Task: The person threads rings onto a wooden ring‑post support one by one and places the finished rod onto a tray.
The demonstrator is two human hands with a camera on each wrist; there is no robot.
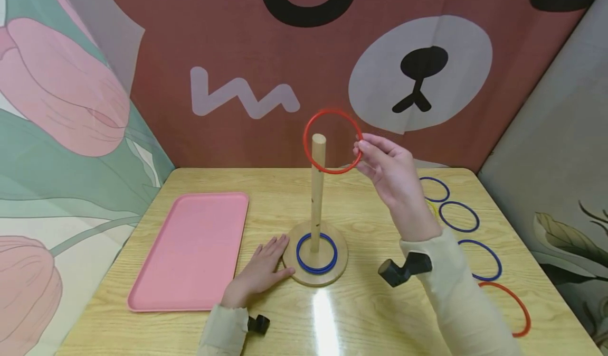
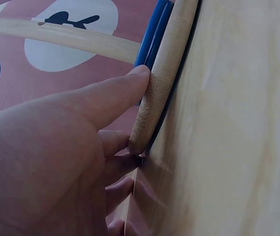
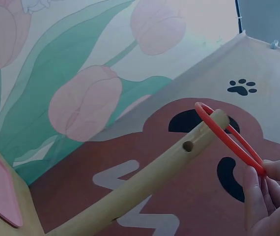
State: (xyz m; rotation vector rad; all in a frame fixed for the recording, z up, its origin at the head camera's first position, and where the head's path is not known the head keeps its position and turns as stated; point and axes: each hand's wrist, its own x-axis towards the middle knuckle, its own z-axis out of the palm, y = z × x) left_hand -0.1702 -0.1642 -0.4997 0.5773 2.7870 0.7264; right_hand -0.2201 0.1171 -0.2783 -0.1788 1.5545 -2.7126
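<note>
My right hand [image 1: 391, 176] pinches a red ring [image 1: 334, 172] by its right side, between thumb and fingers. The ring is tilted at the top of an upright wooden peg [image 1: 316, 203], whose tip appears inside it in the head and right wrist views. Blue rings [image 1: 317, 270] lie around the peg's foot on the round wooden base [image 1: 339, 263]. My left hand [image 1: 258, 271] lies with fingers extended against the base's left edge. In the left wrist view, its thumb [image 2: 123, 91] touches the base rim [image 2: 162, 81] near the stacked blue rings [image 2: 155, 34].
A pink tray [image 1: 195, 250] lies on the table [image 1: 275, 335] at the left. Along the right side lie several blue rings [image 1: 476, 219], a partly hidden yellow ring [image 1: 433, 206] and another red ring [image 1: 526, 314]. A printed cloth [image 1: 228, 28] hangs behind the table.
</note>
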